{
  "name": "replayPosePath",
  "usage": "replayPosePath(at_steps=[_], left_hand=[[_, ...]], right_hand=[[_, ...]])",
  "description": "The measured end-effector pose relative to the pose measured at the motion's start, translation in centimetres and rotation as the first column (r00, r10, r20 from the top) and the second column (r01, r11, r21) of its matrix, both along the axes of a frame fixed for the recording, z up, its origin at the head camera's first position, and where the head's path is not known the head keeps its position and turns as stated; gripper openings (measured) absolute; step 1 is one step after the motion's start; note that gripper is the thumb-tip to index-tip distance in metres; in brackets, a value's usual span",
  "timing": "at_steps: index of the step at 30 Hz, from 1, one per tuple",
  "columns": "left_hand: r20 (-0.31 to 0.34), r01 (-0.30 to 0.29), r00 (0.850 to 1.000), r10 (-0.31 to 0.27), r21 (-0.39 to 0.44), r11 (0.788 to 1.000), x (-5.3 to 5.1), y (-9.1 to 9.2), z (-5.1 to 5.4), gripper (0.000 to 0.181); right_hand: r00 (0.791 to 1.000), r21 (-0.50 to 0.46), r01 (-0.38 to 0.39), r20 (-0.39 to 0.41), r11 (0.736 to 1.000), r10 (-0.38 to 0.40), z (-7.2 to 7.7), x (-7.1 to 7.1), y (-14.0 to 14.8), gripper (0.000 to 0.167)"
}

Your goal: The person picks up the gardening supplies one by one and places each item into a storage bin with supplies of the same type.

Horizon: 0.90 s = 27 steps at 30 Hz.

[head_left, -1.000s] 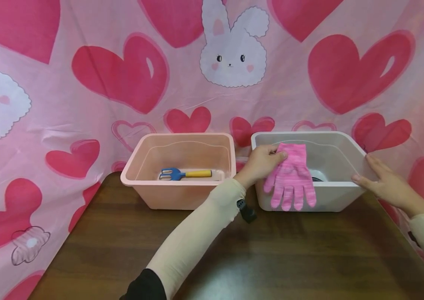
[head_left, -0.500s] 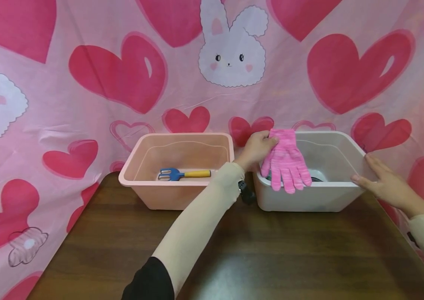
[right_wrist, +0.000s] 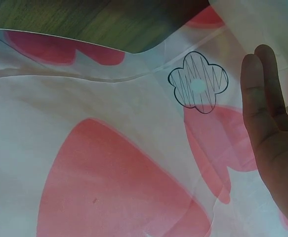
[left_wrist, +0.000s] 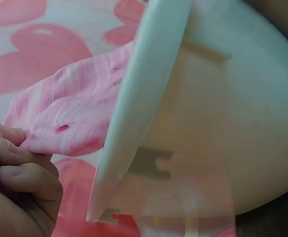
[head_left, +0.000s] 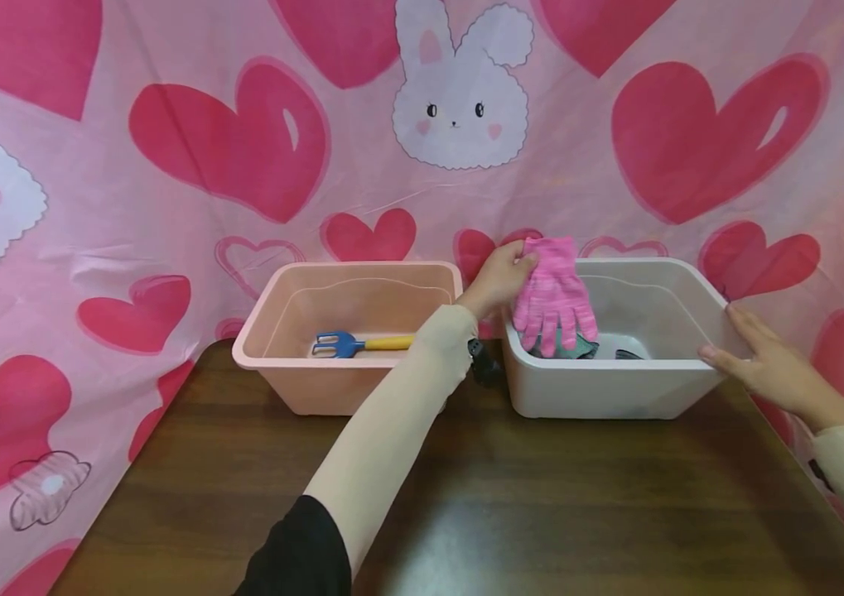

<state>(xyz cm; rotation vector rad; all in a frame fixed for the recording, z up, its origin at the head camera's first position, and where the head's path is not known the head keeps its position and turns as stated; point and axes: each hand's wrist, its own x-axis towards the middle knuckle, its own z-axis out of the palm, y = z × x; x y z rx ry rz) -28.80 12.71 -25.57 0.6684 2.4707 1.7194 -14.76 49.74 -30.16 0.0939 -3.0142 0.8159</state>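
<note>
My left hand (head_left: pixel 502 277) pinches the cuff of a pink knitted glove (head_left: pixel 554 290), which hangs fingers down over the left end of a grey-white plastic bin (head_left: pixel 615 365). In the left wrist view the curled fingers (left_wrist: pixel 27 173) grip the glove's edge, and its far part is hidden behind the bin's rim. A greenish item (head_left: pixel 576 346) lies in the bin below the glove, partly covered. My right hand (head_left: pixel 779 364) rests against the bin's right end. The right wrist view shows two of its fingers (right_wrist: pixel 255 94) straight.
A peach plastic bin (head_left: pixel 347 362) stands left of the grey one, with a small blue garden fork (head_left: pixel 343 344) with a yellow handle inside. A dark striped item (head_left: pixel 626 354) lies in the grey bin. Both bins stand on a brown wooden table (head_left: pixel 466 497) before a pink heart-patterned cloth (head_left: pixel 362 149).
The left hand has raised the glove from the grey bin's front side and carried it back and slightly left, uncovering the greenish item. The right hand stays at the bin's right end.
</note>
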Motion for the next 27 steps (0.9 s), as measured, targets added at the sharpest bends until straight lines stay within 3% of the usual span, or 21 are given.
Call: replayPosePath(at_steps=[5,9,12,15,18,23,27], left_hand=[[0.040,0.004,0.999,-0.005,0.026,1.000,0.0,-0.4,-0.1,0.031],[0.171,0.023,0.985,-0.027,0.026,0.999,0.3,-0.6,-0.3,0.030],[0.261,-0.051,0.964,0.050,-0.001,0.999,0.7,-0.8,-0.3,0.033],[0.285,-0.157,0.946,0.154,-0.011,0.988,1.1,-0.8,0.0,0.041],[0.265,-0.180,0.949,0.174,-0.001,0.984,1.3,-0.8,0.2,0.045],[0.189,-0.075,0.979,0.074,-0.001,0.997,2.2,-0.8,0.3,0.040],[0.024,0.024,0.999,-0.021,-0.132,0.991,3.5,-1.3,0.4,0.038]], right_hand=[[1.000,-0.011,-0.007,0.001,1.000,0.007,0.0,0.0,0.0,0.095],[1.000,-0.022,-0.014,-0.015,1.000,0.014,-0.1,0.0,-0.2,0.094],[0.999,-0.023,-0.018,-0.029,1.000,0.018,-0.2,0.0,-0.4,0.093],[1.000,-0.024,-0.019,-0.019,1.000,0.018,-0.2,0.1,-0.4,0.093],[1.000,-0.026,-0.009,0.004,1.000,0.009,0.0,0.2,-0.3,0.094],[0.999,-0.020,0.007,0.033,1.000,-0.006,0.1,0.4,-0.2,0.096],[0.999,-0.029,0.016,0.036,0.999,-0.015,-0.3,0.5,0.0,0.096]])
